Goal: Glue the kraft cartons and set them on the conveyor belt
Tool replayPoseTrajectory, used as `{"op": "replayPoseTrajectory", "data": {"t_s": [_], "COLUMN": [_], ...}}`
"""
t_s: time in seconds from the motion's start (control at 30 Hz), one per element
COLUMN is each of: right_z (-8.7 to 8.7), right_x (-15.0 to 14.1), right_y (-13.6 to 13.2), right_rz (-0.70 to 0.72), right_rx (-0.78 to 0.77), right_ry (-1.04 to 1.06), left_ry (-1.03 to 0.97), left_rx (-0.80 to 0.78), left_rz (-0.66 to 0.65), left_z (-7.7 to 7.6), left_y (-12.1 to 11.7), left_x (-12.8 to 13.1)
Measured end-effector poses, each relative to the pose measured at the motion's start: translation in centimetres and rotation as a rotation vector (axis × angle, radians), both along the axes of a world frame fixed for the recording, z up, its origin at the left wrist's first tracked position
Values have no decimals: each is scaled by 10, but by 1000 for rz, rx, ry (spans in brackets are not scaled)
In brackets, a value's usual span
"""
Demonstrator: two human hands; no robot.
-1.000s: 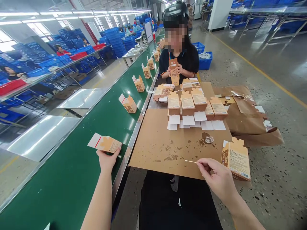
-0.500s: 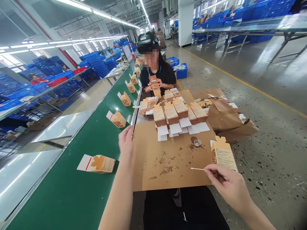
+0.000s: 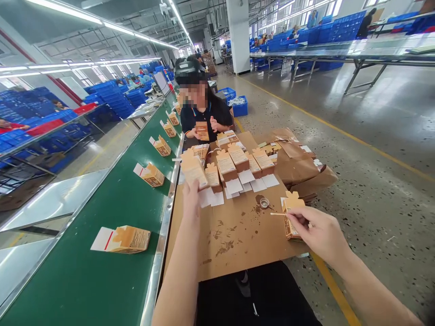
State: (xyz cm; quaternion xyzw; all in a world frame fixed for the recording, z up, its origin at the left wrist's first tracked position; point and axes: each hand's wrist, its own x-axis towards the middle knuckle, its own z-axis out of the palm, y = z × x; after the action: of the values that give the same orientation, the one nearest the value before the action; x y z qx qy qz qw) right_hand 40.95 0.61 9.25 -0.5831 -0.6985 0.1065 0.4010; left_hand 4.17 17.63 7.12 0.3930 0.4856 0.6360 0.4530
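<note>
My left hand (image 3: 190, 195) is raised over the cardboard sheet (image 3: 234, 231) and grips a tan carton (image 3: 192, 169) lifted from the row of cartons (image 3: 238, 160) with white flaps. My right hand (image 3: 314, 230) pinches a thin stick (image 3: 278, 214) whose tip points left toward a small round dish (image 3: 264, 203). Just behind my right hand stands another tan carton (image 3: 291, 213). A finished carton (image 3: 126, 238) with its white flap out lies on the green conveyor belt (image 3: 84, 271) to my left.
More cartons (image 3: 151, 174) ride the belt into the distance. A person in a dark shirt (image 3: 201, 115) sits opposite, holding a carton. Crumpled brown paper (image 3: 299, 167) lies right of the sheet. Blue crates (image 3: 112, 97) fill the racks at the left and back.
My left hand let go of the carton on the belt, crossed right and took a new carton from the row. The belt carried the released carton left. My right hand kept the stick.
</note>
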Motion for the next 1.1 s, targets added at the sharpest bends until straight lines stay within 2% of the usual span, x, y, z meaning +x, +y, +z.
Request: {"op": "replayPoseTrajectory", "data": {"t_s": [0.1, 0.2, 0.3, 0.4, 0.5, 0.6, 0.7, 0.8, 0.9, 1.0, 1.1], "right_z": [-4, -15, -28, -32, -25, -14, -14, -30, -55, -74, -83], "right_x": [1, -4, -11, -13, -9, -9, -25, -59, -93, -113, -119], "right_y": [42, 78, 98, 104, 100, 82, 49, 12, -14, -23, -23], "right_rz": [53, 95, 116, 129, 121, 100, 154, 299, 387, 407, 406], "right_rx": [-169, -277, -341, -372, -361, -324, -255, -221, -252, -278, -282], "right_ry": [-145, -229, -286, -324, -332, -308, -152, 54, 81, 62, 56], "left_ry": [-181, -222, -160, -62, 8, 29, 44, 66, 84, 101, 104], "left_rx": [-62, -239, -328, -364, -408, -422, -430, -428, -408, -401, -402], "left_rz": [-22, -62, -49, -89, -128, -117, -118, -129, -131, -128, -132], "left_z": [-15, -43, -64, -69, -65, -61, -59, -56, -54, -54, -55], "left_y": [-64, -127, -162, -169, -164, -160, -162, -163, -164, -165, -166], "left_x": [-7, -6, -1, 2, -1, -2, 1, 4, 5, 5, 5]}}
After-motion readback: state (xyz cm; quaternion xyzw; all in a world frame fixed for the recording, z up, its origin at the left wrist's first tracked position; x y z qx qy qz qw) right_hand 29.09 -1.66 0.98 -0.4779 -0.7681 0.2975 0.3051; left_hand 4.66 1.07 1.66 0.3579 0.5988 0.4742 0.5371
